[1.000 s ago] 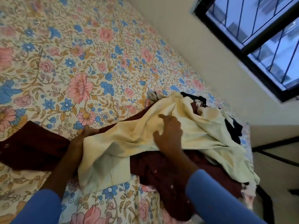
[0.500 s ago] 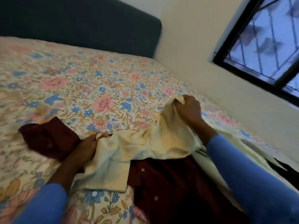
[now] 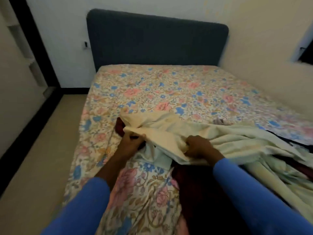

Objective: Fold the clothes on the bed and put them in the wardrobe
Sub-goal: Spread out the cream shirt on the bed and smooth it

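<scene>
Bed: a floral sheet in pink, blue and tan covered the bed (image 3: 169, 85), which ran from the near edge of the view up to a dark blue padded headboard (image 3: 157, 39).
Room: pale walls (image 3: 254, 48) stood behind and to the right of the bed, and a beige floor (image 3: 42, 150) lay along its left side, edged by a black skirting (image 3: 23, 138).
Window: only a dark corner of the window (image 3: 307, 50) showed, at the right edge.
Cream garment: the cream garment (image 3: 169, 133) lay rumpled across the near half of the bed, spreading off to the right.
Left hand: the left hand (image 3: 131, 141) had its fingers curled round the garment's left end.
Right hand: the right hand (image 3: 198, 146) clutched a bunched fold of the same cloth, near the left hand.
Maroon garment: the maroon garment (image 3: 194, 184) lay under the cream one (a bit of it also peeked out just beyond the left hand).
In the way: two blue sleeves (image 3: 81, 206) filled the bottom corners and covered part of the sheet and the maroon cloth.
Hard to make out: a dark garment (image 3: 288, 141) at the right was mostly buried; a small greyish scrap (image 3: 220, 121) beyond the cream cloth was too blurred to name; pale shelves (image 3: 22, 39) at the far left were cut off.
</scene>
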`<state>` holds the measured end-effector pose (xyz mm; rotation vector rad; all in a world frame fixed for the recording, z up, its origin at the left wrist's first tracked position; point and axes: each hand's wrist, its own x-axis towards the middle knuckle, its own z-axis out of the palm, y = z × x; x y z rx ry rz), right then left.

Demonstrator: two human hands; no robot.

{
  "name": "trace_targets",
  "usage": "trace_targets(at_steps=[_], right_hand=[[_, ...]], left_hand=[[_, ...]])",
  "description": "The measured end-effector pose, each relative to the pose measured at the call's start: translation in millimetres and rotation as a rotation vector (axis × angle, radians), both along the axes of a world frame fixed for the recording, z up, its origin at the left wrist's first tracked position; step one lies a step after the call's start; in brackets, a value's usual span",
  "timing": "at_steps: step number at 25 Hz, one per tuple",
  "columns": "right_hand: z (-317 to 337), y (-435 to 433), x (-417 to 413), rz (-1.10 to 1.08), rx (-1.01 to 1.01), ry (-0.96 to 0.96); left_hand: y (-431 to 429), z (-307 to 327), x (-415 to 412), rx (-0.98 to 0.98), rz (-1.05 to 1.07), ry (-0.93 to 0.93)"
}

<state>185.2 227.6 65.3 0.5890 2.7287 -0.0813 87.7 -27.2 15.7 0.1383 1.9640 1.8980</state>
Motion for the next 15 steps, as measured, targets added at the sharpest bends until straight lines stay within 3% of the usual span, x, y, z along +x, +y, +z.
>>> trace_targets(at_steps=[2,4,6,7,8,10,11,13,15], right_hand=[[-9.2,-35.2,14.6,0.128,-0.089,0.172],[-0.3,-68.4,23.7,0.305,-0.484,0.119],[4.8,-78.0,23.9,0.274,-0.833,-0.004],[4.4,-71.5,16.4,0.199,-0.88,0.096],[2.8,-62.7,8.1,0.128,-0.837,0.288],[-5.6,-43.9,-8.2,0.047,-0.538,0.611],[-7.2,-35.9,-15.9,0.051,-0.39,0.66],[-12.6,-26.1,-32.8,0.084,-0.192,0.586],[-14.1,-26.0,-47.5,-0.02,-0.216,0.521]], left_hand=[[7.3,-6.9,13.2,-0.222,0.115,0.144],[19.3,-5.4,23.9,-0.394,0.224,0.275],[27.9,-4.9,26.8,-0.462,0.169,0.329],[28.0,-4.2,27.4,-0.499,0.123,0.344],[25.3,-4.0,26.6,-0.525,0.106,0.37],[7.6,-3.3,21.0,-0.486,0.262,0.313],[-5.7,-2.1,16.6,-0.435,0.396,0.25],[-42.0,-2.4,4.8,-0.431,0.632,0.162],[-83.5,-10.7,-5.8,-0.551,0.691,0.149]])
